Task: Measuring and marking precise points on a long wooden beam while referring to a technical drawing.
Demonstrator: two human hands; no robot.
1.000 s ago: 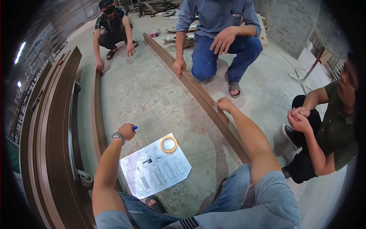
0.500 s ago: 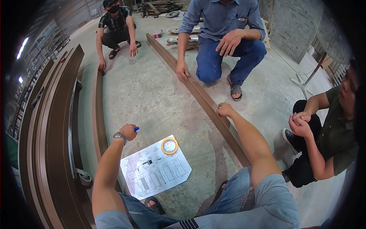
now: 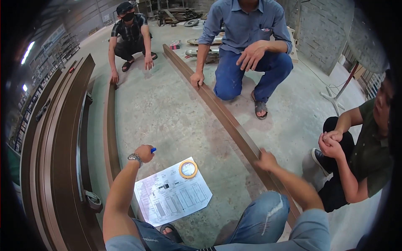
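My left hand (image 3: 145,152), with a watch on the wrist, is closed around a blue pen (image 3: 153,149) just above the concrete floor, beside a brown wooden beam (image 3: 109,138) on the left. My right hand (image 3: 265,160) rests on a long brown wooden beam (image 3: 217,108) that runs away from me across the floor. Between my arms lies a printed drawing sheet (image 3: 171,194) with a yellow tape roll (image 3: 188,169) on its upper edge. A person in blue also has a hand (image 3: 196,79) on the long beam, farther along it.
Three people crouch around: one in blue (image 3: 247,46) across the beam, one in black (image 3: 132,35) at the far left, one in green (image 3: 364,150) at right. Curved brown frames (image 3: 58,159) are stacked at left. A metal stand (image 3: 335,96) is at right.
My right hand has slid nearer to me along the long beam. My head has shifted, so the scene sits lower in view. The left hand still holds the pen.
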